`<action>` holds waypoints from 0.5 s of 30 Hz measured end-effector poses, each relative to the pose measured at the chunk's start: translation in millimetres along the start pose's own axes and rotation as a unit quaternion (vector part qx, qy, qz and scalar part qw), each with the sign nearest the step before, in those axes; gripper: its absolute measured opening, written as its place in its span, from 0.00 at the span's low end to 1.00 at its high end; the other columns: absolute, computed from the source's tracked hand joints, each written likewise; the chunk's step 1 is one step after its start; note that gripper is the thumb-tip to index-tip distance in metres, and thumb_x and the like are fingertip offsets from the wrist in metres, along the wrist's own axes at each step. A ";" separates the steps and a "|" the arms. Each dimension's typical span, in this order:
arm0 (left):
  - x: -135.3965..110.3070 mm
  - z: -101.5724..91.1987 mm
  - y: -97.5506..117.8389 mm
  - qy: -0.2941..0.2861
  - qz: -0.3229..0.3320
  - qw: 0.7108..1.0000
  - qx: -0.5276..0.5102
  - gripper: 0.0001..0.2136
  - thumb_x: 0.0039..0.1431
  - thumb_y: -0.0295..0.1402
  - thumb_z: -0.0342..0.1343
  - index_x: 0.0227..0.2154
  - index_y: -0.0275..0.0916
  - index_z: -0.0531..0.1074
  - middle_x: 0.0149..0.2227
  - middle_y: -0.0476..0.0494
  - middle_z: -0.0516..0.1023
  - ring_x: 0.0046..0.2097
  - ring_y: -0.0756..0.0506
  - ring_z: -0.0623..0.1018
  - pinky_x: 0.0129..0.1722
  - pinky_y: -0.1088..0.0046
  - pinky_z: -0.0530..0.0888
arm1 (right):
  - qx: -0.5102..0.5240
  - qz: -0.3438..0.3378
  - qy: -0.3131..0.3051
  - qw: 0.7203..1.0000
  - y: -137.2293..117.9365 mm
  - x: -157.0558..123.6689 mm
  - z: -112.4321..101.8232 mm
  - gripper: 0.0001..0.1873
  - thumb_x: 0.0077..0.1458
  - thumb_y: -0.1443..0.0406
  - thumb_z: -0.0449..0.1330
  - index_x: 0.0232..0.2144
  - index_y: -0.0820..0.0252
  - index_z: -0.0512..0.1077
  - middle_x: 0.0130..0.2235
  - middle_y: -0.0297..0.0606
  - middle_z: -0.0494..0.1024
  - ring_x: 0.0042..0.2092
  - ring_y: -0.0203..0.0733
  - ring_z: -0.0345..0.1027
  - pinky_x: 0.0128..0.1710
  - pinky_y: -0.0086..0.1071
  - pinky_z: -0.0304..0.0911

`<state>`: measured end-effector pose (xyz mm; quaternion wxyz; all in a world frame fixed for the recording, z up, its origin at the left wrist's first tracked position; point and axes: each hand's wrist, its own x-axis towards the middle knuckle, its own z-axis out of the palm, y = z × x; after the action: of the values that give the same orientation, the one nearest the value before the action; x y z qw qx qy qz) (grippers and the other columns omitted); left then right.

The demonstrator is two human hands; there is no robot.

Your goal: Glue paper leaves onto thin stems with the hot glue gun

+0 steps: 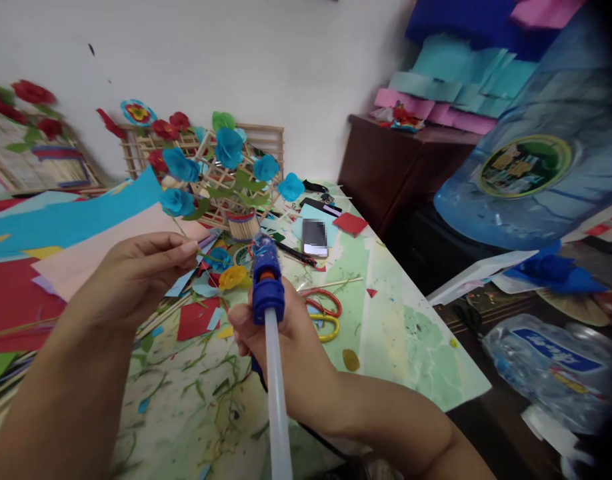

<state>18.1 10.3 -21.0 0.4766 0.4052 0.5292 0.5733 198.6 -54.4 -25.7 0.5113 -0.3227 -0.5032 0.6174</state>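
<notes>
My right hand (286,347) is wrapped round a blue hot glue gun (267,283) with a long white glue stick (279,400) sticking out of its back toward me; its nozzle points away, toward the craft. My left hand (136,273) pinches a thin stick that carries a blue paper flower (176,201). Just beyond stands a wooden stick frame (221,180) decorated with blue and red paper flowers and green leaves.
A phone (315,237), scissors with red and yellow handles (326,313), a yellow paper flower (233,277) and paper scraps lie on the green table (411,333). Coloured paper sheets (61,233) spread left. A big water bottle (531,153) and dark cabinet (391,167) stand right.
</notes>
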 end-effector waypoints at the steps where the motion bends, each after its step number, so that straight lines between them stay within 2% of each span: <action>1: 0.1 0.8 -0.1 0.003 -0.002 1.000 0.000 0.08 0.33 0.27 0.68 0.20 0.35 0.76 0.21 0.50 0.75 0.26 0.51 0.72 0.27 0.79 0.69 | 0.004 0.009 0.005 1.000 -0.8 0.5 -0.4 0.10 0.49 0.62 0.59 0.28 0.55 0.59 0.22 0.25 0.62 0.24 0.31 0.58 0.23 0.24 0.59; 7: 1.5 1.0 -1.7 0.001 -0.009 1.000 0.003 0.08 0.34 0.28 0.68 0.20 0.34 0.75 0.20 0.49 0.74 0.25 0.51 0.72 0.26 0.78 0.68 | 0.009 0.046 0.032 0.998 -1.4 -1.0 -0.7 0.13 0.46 0.61 0.61 0.30 0.56 0.59 0.23 0.25 0.62 0.23 0.30 0.59 0.23 0.25 0.61; 11: 1.6 -1.1 -1.8 -0.009 -0.005 1.000 -0.008 0.10 0.33 0.29 0.70 0.21 0.34 0.75 0.21 0.49 0.75 0.26 0.51 0.73 0.28 0.77 0.69 | -0.005 0.026 0.064 0.998 4.8 -3.7 1.3 0.15 0.44 0.61 0.63 0.31 0.56 0.61 0.27 0.28 0.66 0.26 0.32 0.62 0.27 0.26 0.64; 15: 0.6 -1.9 -0.5 -0.009 0.003 1.000 -0.010 0.10 0.33 0.30 0.70 0.20 0.35 0.75 0.21 0.49 0.74 0.26 0.51 0.72 0.28 0.78 0.67 | -0.026 0.003 0.068 0.997 8.1 -6.3 3.2 0.14 0.45 0.61 0.63 0.33 0.56 0.62 0.32 0.32 0.68 0.31 0.34 0.64 0.32 0.28 0.65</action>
<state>16.2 10.4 -21.7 0.4837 0.4067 0.5180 0.5765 194.9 -61.2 -33.2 0.5338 -0.3783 -0.4823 0.5825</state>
